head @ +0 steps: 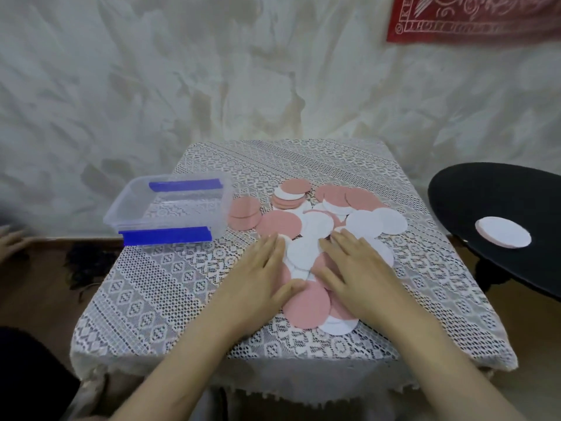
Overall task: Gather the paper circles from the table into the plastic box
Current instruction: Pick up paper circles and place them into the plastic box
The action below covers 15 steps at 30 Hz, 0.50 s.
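Several pink and white paper circles point(315, 226) lie overlapped in a loose heap on the lace-covered table point(158, 287). My left hand point(258, 275) lies flat on the heap's near left edge, fingers straight, thumb on a pink circle point(306, 308). My right hand point(355, 268) presses flat on the heap's near right side, fingers straight and spread. A clear plastic box point(170, 208) with blue clips stands empty at the table's far left, apart from both hands.
A black round table point(498, 208) stands at the right with one white circle point(502, 236) on it. Another person's hand point(12, 241) shows at the far left edge. A white wall rises behind, with a red cloth point(473, 16) hanging top right.
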Motion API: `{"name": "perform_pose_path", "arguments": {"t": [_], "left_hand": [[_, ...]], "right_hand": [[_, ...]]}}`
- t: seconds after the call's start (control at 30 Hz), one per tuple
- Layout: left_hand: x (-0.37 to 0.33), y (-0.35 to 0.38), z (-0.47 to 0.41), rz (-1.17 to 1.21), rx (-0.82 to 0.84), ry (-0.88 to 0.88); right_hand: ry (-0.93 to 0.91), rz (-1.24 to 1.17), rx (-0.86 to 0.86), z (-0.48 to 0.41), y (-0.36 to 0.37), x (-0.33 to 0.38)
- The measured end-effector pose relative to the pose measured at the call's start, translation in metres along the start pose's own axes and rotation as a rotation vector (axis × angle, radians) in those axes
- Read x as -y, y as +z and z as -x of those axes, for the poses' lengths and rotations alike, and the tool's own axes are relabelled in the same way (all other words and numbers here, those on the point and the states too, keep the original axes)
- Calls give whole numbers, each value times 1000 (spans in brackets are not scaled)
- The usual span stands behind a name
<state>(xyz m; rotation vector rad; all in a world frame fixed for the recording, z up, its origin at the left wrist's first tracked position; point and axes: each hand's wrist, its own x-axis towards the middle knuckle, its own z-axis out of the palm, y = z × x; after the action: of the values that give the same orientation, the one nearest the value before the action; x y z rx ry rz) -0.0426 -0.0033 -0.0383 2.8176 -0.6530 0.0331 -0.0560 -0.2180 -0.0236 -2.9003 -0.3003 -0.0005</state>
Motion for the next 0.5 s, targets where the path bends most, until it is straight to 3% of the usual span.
{"name": "perform_pose_path", "arguments": {"t": [0.5], "left_hand": [[-2,-14,-19,29,-20,59]], "right_hand": [[88,-142,-27,25,-10,-8]]}}
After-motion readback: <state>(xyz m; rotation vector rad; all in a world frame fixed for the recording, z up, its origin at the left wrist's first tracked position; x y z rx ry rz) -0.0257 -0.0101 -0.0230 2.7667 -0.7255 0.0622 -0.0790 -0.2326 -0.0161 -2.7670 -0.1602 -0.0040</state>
